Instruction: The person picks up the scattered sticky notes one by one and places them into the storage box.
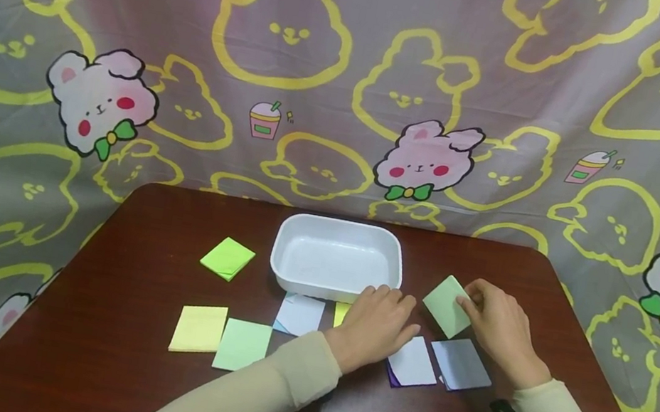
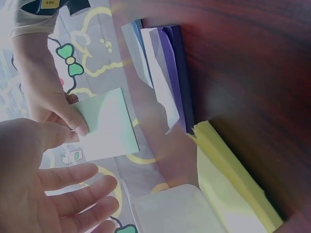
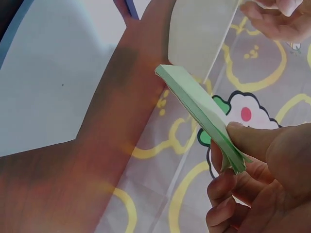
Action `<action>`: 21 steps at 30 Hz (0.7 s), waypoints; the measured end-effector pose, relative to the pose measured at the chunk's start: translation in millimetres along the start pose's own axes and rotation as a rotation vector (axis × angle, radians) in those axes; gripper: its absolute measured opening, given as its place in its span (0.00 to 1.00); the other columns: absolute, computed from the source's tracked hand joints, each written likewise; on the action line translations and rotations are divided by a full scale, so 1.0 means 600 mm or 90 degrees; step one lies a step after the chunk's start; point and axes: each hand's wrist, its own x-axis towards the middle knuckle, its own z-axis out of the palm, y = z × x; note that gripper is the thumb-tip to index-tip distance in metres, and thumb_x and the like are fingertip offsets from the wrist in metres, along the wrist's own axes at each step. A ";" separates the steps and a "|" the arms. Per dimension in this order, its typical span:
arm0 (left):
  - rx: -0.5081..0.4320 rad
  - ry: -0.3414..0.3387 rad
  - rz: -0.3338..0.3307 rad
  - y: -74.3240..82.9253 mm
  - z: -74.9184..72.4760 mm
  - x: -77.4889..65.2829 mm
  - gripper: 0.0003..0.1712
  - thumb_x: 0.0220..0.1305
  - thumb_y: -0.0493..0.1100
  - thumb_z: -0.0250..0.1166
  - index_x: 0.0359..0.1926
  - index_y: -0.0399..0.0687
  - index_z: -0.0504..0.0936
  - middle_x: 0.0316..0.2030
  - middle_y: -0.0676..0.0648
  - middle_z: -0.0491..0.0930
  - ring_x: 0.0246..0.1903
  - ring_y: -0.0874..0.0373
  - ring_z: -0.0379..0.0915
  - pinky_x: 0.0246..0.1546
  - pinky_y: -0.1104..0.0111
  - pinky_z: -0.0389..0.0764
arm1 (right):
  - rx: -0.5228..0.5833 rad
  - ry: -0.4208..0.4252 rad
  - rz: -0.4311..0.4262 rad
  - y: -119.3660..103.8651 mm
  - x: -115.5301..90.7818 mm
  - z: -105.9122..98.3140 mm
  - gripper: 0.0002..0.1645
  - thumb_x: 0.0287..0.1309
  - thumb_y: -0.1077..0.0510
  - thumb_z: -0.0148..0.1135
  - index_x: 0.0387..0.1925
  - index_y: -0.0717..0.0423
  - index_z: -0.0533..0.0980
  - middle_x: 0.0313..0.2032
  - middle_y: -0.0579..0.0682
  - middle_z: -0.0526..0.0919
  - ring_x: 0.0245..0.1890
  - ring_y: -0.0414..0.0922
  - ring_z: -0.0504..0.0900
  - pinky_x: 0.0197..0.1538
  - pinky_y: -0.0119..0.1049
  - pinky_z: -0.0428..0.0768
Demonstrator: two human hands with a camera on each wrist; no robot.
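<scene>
A light green sticky note pad (image 1: 446, 306) is up off the table at the right, its edge pinched between the thumb and fingers of my right hand (image 1: 498, 328). In the right wrist view, the layered edge of that pad (image 3: 199, 111) shows. My left hand (image 1: 372, 326) hovers near the front right corner of the white tray (image 1: 332, 293), its fingers loosely extended and holding nothing. A yellow pad (image 1: 341, 313) is partly hidden by it. Below the hands lie a white-topped pad with purple sheets (image 1: 414, 362) and a grey-blue pad (image 1: 462, 364).
Bright green notes (image 1: 227, 258) lie left of the tray. In front on the left are a pale yellow pad (image 1: 199, 329) and another light green pad (image 1: 242, 345). A pale blue pad (image 1: 299, 314) sits right before the tray. A patterned curtain (image 1: 332, 113) hangs behind the brown table (image 1: 112, 315).
</scene>
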 end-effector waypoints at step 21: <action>0.001 0.007 0.001 0.001 -0.009 0.016 0.20 0.73 0.62 0.56 0.45 0.53 0.82 0.34 0.53 0.84 0.36 0.58 0.80 0.33 0.67 0.75 | 0.007 0.005 -0.006 -0.030 -0.003 -0.019 0.10 0.62 0.58 0.69 0.40 0.61 0.81 0.33 0.58 0.87 0.27 0.47 0.78 0.25 0.36 0.69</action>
